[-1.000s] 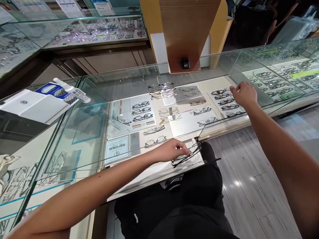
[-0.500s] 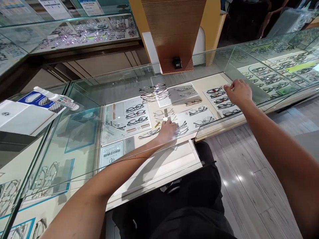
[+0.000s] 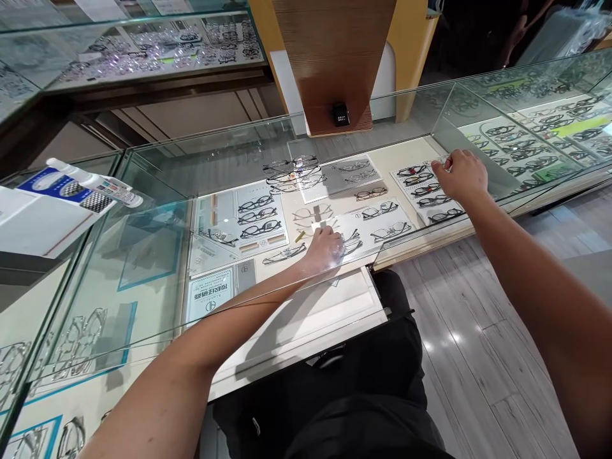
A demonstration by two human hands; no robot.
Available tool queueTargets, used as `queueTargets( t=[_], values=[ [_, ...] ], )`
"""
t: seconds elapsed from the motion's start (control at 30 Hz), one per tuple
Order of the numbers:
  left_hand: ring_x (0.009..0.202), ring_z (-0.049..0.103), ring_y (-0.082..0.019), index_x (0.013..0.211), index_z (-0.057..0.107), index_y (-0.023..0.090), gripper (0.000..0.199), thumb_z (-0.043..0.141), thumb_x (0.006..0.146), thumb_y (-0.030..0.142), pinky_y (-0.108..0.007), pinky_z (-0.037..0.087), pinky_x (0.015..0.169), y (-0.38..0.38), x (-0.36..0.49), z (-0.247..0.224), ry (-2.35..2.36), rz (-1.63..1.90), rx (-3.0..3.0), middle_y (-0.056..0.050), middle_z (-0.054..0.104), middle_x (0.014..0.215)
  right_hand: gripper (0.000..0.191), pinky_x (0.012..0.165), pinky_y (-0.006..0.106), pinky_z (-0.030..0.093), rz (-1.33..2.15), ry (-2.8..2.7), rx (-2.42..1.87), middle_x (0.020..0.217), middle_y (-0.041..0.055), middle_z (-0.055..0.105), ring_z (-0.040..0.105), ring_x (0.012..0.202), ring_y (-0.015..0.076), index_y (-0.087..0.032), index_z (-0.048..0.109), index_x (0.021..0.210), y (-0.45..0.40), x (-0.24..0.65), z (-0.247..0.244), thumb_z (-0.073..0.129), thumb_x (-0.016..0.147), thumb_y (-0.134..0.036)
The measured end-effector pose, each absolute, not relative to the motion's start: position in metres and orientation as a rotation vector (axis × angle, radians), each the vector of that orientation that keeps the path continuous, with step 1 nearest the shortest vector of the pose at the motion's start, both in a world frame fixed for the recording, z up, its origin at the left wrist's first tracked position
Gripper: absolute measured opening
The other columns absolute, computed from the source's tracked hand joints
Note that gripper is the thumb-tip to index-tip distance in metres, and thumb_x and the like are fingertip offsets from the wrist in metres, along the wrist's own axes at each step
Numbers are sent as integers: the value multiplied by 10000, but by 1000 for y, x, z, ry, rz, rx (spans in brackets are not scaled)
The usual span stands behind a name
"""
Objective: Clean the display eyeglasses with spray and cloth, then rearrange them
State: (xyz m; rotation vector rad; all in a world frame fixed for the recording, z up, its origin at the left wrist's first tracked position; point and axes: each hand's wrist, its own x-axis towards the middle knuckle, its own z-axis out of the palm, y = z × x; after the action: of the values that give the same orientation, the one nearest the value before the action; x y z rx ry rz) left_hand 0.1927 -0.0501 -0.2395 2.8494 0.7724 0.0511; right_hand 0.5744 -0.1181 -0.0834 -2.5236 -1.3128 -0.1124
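My left hand (image 3: 325, 248) reaches into the glass display case, fingers bent and closed low over its floor. A small white piece (image 3: 318, 224) shows at the fingertips; its kind is unclear. Just right of this hand lie thin-framed eyeglasses (image 3: 352, 242), and another pair of eyeglasses (image 3: 284, 254) is to its left. My right hand (image 3: 463, 175) is at the case's right part with fingers curled together, beside a white card (image 3: 421, 209) bearing several dark eyeglasses. What its fingers grip, if anything, is hidden.
A glass pane (image 3: 268, 299) crosses above my left forearm. An open drawer front (image 3: 306, 338) juts toward my lap. At left, a white box (image 3: 52, 217) and a white tube (image 3: 95, 182) rest on the glass. More eyeglasses (image 3: 521, 150) fill the right compartment.
The view has shifted slightly. Both hands keep nearly the same places in the case, with only small finger movement.
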Motion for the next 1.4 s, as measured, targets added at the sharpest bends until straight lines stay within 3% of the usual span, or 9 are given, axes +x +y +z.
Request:
queueTargets(
  t=[0.33, 0.5, 0.83, 1.07, 1.4],
  values=[
    [1111, 523, -338, 1036, 765, 199, 408, 441, 1072, 443, -524, 331, 913, -50, 188, -226, 775, 73, 2818, -132, 772, 1079, 410, 1025, 565, 465, -125, -1326, -2515, 1259, 247, 674, 616, 1196, 445, -189, 673, 1060, -117, 576, -85, 469, 1010, -540],
    [1217, 520, -342, 1147, 764, 214, 471, 399, 1097, 508, -534, 327, 1010, -43, 186, -226, 763, 79, 2826, -113, 775, 1213, 452, 1020, 573, 471, -143, -1326, -2501, 1247, 248, 675, 612, 1178, 446, -189, 676, 1069, -117, 578, -88, 457, 1010, -580],
    [1422, 458, -418, 1340, 699, 189, 527, 350, 1109, 509, -594, 296, 1099, -26, 187, -238, 832, 49, 2871, -149, 708, 1426, 365, 1039, 626, 467, -84, -1320, -2498, 1254, 257, 660, 608, 1220, 479, -193, 624, 1018, -116, 578, -86, 478, 990, -526],
    [1467, 447, -407, 1351, 691, 203, 496, 357, 1110, 479, -598, 268, 1138, -18, 185, -235, 787, 41, 2897, -133, 716, 1429, 332, 1013, 583, 501, -109, -1306, -2521, 1258, 240, 680, 638, 1197, 447, -211, 559, 928, -117, 573, -83, 484, 973, -531],
    [1469, 457, -405, 1408, 659, 180, 527, 337, 1117, 479, -608, 287, 1146, -15, 185, -232, 723, 45, 2943, -140, 697, 1457, 344, 1044, 636, 474, -71, -1303, -2500, 1274, 264, 674, 623, 1228, 482, -200, 592, 943, -118, 572, -79, 494, 974, -528]
  ],
)
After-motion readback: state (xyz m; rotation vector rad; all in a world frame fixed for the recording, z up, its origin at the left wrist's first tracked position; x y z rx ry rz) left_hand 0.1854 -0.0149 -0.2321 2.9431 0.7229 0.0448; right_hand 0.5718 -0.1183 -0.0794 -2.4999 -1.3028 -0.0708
